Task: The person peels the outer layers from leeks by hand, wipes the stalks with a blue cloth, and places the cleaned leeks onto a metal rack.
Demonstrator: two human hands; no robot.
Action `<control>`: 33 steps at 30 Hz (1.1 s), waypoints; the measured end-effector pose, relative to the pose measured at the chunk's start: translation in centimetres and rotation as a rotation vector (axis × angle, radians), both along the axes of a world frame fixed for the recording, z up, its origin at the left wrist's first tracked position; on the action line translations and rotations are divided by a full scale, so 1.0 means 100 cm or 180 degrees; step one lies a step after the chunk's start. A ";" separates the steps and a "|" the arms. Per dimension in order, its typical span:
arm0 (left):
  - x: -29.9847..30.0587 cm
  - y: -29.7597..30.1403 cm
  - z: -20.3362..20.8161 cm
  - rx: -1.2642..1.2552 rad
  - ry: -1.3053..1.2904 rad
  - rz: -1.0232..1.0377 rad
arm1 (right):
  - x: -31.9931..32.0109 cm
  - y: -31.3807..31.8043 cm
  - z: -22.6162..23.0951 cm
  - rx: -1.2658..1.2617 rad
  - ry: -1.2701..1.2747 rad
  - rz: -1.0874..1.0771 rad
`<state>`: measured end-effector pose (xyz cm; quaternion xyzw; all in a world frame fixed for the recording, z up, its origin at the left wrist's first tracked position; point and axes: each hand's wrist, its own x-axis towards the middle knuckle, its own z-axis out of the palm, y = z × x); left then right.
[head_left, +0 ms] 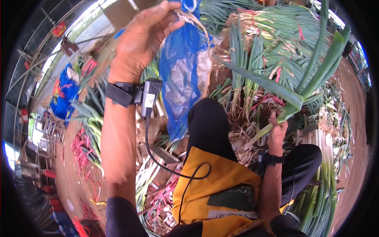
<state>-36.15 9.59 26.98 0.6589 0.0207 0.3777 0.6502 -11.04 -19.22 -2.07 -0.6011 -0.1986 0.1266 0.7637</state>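
My right hand (277, 132) is clamped around a leek (290, 111), tilted over scraps (239, 148). My left hand (146, 39) is raised, fingers curled at a pale strip (204, 71); pinch cannot be confirmed. I judge leaf-stripping underway; the next move calls for bringing the left to the leek.

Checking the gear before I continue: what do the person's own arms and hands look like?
The left hand is ungloved, its forearm bare up to a dark sleeve. A wide black fabric wrist strap carries a small black box with a white label and a thin black cable. The right hand is ungloved, with a black wristband below it.
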 end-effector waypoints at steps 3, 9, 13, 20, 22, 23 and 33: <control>0.048 -0.012 -0.025 0.0009 0.0390 -0.0087 | -0.001 0.004 0.026 -0.0078 0.0049 -0.0232; 0.132 -0.061 -0.094 0.0099 0.1627 -0.0758 | 0.008 0.029 0.091 0.0089 0.0120 0.0407; 0.167 -0.084 -0.135 -0.0142 0.1655 -0.1224 | 0.013 0.051 0.141 0.0357 -0.0130 0.0884; 0.205 -0.098 -0.169 -0.0645 0.1527 -0.1949 | 0.043 0.070 0.160 0.0475 -0.0207 0.1720; 0.213 -0.093 -0.185 -0.1168 0.0911 -0.1890 | 0.051 0.074 0.158 0.0179 -0.0139 0.1913; 0.217 -0.091 -0.190 -0.1177 0.0924 -0.1918 | 0.056 0.072 0.158 0.0172 -0.0127 0.1884; 0.237 -0.073 -0.198 -0.1289 0.0998 -0.1979 | 0.089 0.018 0.042 -0.0435 0.0326 0.1595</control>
